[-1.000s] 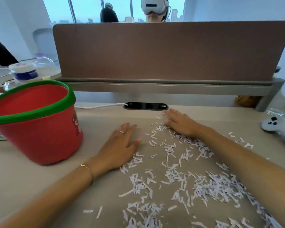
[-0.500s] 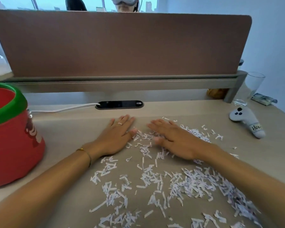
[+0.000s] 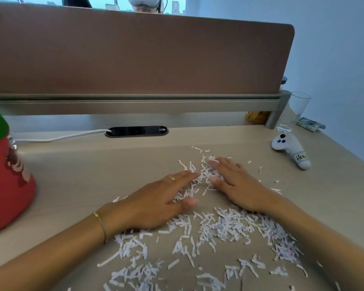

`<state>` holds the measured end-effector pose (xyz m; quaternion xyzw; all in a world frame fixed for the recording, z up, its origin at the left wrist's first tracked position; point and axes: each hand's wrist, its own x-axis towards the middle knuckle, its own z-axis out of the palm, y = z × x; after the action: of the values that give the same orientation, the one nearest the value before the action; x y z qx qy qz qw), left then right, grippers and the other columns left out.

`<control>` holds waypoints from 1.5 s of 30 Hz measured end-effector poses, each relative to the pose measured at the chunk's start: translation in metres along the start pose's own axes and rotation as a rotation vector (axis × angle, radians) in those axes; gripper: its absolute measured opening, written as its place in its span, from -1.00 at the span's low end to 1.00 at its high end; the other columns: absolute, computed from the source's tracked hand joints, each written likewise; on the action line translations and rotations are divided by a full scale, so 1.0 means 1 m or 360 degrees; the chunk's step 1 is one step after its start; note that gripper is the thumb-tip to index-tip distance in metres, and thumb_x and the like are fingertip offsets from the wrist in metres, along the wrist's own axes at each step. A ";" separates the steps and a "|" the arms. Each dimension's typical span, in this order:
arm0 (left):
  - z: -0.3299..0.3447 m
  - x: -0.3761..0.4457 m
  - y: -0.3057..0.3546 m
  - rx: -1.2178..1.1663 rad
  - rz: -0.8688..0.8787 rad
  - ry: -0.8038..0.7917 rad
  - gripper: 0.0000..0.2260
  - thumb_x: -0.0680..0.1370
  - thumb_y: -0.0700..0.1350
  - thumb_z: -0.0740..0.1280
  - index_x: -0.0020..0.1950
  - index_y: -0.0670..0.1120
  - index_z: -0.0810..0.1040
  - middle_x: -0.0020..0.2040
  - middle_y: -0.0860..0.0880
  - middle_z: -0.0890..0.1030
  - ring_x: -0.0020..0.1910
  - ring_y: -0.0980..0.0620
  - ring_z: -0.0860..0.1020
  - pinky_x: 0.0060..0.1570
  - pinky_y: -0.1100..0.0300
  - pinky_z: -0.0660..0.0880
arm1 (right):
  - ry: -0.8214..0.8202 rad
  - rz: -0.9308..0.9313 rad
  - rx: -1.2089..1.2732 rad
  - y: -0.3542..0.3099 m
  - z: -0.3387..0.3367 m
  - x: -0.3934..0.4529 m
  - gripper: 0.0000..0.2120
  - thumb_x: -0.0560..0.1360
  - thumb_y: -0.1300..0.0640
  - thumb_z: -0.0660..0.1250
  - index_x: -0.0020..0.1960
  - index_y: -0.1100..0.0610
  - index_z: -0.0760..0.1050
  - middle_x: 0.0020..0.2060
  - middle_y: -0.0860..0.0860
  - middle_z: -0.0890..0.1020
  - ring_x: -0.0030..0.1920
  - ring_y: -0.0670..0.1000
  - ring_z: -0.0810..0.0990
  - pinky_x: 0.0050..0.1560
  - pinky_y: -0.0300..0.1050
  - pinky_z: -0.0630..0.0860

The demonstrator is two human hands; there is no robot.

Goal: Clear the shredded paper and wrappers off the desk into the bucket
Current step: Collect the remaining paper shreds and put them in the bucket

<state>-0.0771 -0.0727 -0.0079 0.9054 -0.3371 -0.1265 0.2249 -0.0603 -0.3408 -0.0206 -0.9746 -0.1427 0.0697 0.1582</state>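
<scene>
Both hands lay flat, palms down, on the desk (image 3: 76,181), fingers spread out straight and gripping nothing. The left hand (image 3: 156,202) and right hand (image 3: 237,185) angled toward each other, fingertips near but apart, with a small mound of shredded paper (image 3: 225,229) bunched between them. Most of the shreds were scattered on the near side of the hands, toward the person, with a few loose bits just beyond the right hand. A ring (image 3: 172,178) and a bracelet (image 3: 99,222) were on the left. The red bucket (image 3: 6,185) with a green rim stood well left of the hands. A white controller (image 3: 290,151) lay right of the hands, an empty glass (image 3: 296,110) behind it.
</scene>
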 end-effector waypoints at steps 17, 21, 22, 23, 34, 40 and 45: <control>0.028 0.003 0.004 0.0687 0.0228 0.0559 -0.71 0.64 0.26 0.08 -0.12 0.11 0.37 -0.26 0.11 0.47 -0.30 0.03 0.47 -0.37 0.10 0.31 | 0.0118 -0.0232 -0.0284 -0.029 0.009 -0.065 -0.31 0.52 -0.48 0.05 0.58 -0.23 0.16 0.59 -0.11 0.19 0.54 -0.02 0.16 0.52 -0.05 0.11; 0.027 0.007 0.002 0.0721 0.0143 0.0559 -0.63 0.65 0.23 0.07 -0.25 0.05 0.33 -0.40 0.08 0.34 -0.40 -0.02 0.38 -0.38 0.08 0.25 | 0.0296 -0.0335 -0.0429 -0.030 0.012 -0.052 -0.45 0.57 -0.40 0.08 0.39 -0.10 0.41 0.27 -0.06 0.44 0.22 -0.03 0.42 0.15 -0.11 0.41; 0.026 0.008 0.002 0.0720 0.0127 0.0558 -0.61 0.65 0.24 0.07 -0.26 0.05 0.33 -0.41 0.07 0.35 -0.39 -0.03 0.39 -0.37 0.08 0.26 | 0.0329 -0.0354 -0.0443 -0.029 0.012 -0.047 -0.51 0.59 -0.36 0.09 0.31 -0.06 0.45 0.18 -0.06 0.47 0.13 -0.03 0.45 0.03 -0.11 0.44; 0.025 0.007 0.002 0.0727 0.0116 0.0564 -0.59 0.65 0.25 0.04 -0.27 0.04 0.34 -0.42 0.05 0.39 -0.39 -0.04 0.41 -0.37 0.08 0.27 | 0.0362 -0.0373 -0.0458 -0.030 0.011 -0.042 -0.56 0.60 -0.32 0.11 0.24 -0.03 0.46 0.11 -0.05 0.49 0.05 -0.01 0.48 -0.08 -0.09 0.42; 0.005 0.007 -0.006 0.0499 -0.0193 0.0803 -0.55 0.67 0.13 0.18 -0.36 -0.05 0.41 -0.49 0.00 0.42 -0.46 -0.03 0.40 -0.35 0.06 0.39 | 0.0387 -0.0278 -0.0298 -0.056 0.005 -0.004 -0.61 0.67 -0.06 0.20 -0.29 0.06 0.36 -0.43 0.00 0.46 -0.38 0.06 0.38 -0.31 -0.03 0.26; -0.015 0.011 -0.013 0.0247 -0.0368 0.1019 -0.53 0.66 0.06 0.24 -0.41 -0.11 0.46 -0.49 -0.08 0.45 -0.45 -0.02 0.41 -0.40 0.11 0.25 | 0.0513 -0.0180 0.0146 -0.070 -0.015 0.014 -0.58 0.63 0.00 0.29 -0.32 0.22 0.50 -0.42 0.11 0.53 -0.38 0.04 0.46 -0.30 -0.08 0.33; -0.044 0.005 -0.006 0.0243 -0.0394 0.1162 -0.53 0.66 0.07 0.25 -0.39 -0.15 0.51 -0.49 -0.08 0.46 -0.46 -0.02 0.41 -0.42 0.11 0.26 | 0.0639 -0.0290 0.0312 -0.092 -0.044 0.023 -0.57 0.63 0.03 0.27 -0.32 0.25 0.55 -0.41 0.14 0.58 -0.35 0.09 0.52 -0.27 -0.03 0.43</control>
<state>-0.0533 -0.0572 0.0272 0.9388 -0.1316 0.2032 0.2451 -0.0536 -0.2632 0.0486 -0.9319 -0.1884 -0.1266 0.2829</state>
